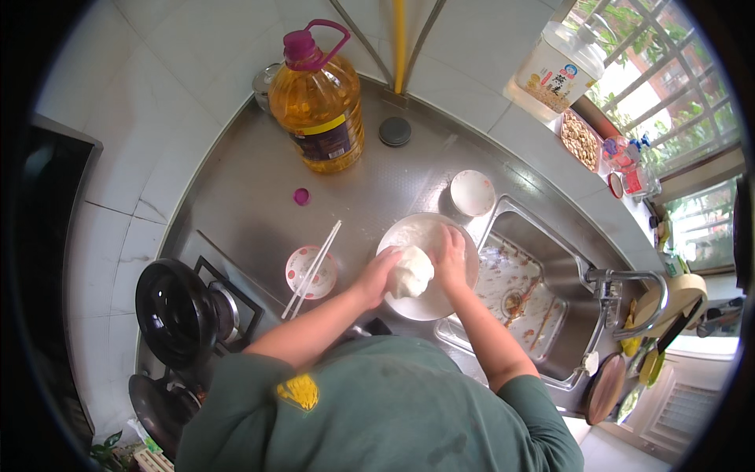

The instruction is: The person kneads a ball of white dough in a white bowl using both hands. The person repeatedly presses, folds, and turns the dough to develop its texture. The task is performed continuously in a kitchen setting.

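A pale lump of dough [411,272] is held by my left hand [377,277] over the left part of a wide white bowl [424,311]. My right hand [450,256] reaches into the bowl's right side, fingers against its inner wall, with nothing visibly gripped. White flour-like residue [416,232] coats the bowl's far inside. To the left, a pair of white chopsticks [312,268] lies across a small patterned bowl [301,259]. Beyond the wide bowl, near the sink, stands another small white bowl [472,193].
A large oil bottle [321,112], a dark round lid [394,131] and a magenta cap [301,196] are farther back on the steel counter. At right is a sink [519,289] with food scraps and a faucet [637,276]. A black wok [177,312] sits at left.
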